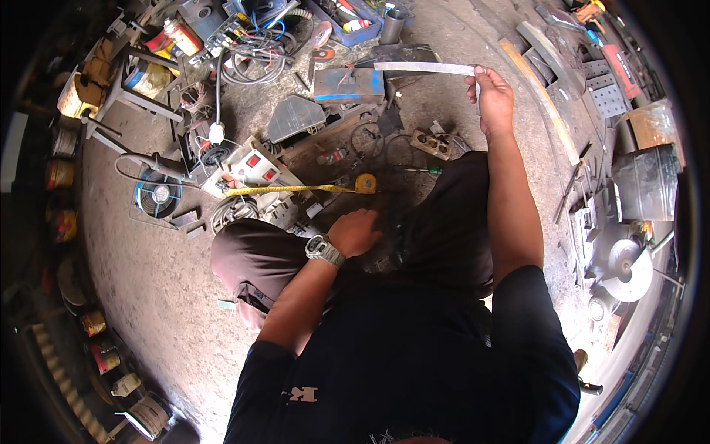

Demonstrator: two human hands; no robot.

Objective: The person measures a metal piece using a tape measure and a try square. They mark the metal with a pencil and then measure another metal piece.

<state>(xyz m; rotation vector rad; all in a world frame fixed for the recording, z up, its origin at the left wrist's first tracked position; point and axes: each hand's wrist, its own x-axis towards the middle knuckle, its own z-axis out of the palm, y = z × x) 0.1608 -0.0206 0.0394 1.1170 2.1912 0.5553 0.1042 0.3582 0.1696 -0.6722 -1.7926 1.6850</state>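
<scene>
Our right hand (492, 96) pinched the strip (425, 68) at one end, the other near the box (349, 86). We judged it light, springy, best gripped across its faces. Whether our half-curled left hand (356, 233) held anything, we couldn't tell.

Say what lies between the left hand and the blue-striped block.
In the head view, beyond the left hand: a yellow tape measure, then indistinct dark clutter before the block.

Rel. to tape measure (366, 183): L side is crossed by its blade (288, 189) & blocked by switch box (253, 170); R is obstructed by screwdriver (434, 170) & socket strip (433, 144); far side by metal box (347, 83). Floor (436, 103) up & R is left passable.
</scene>
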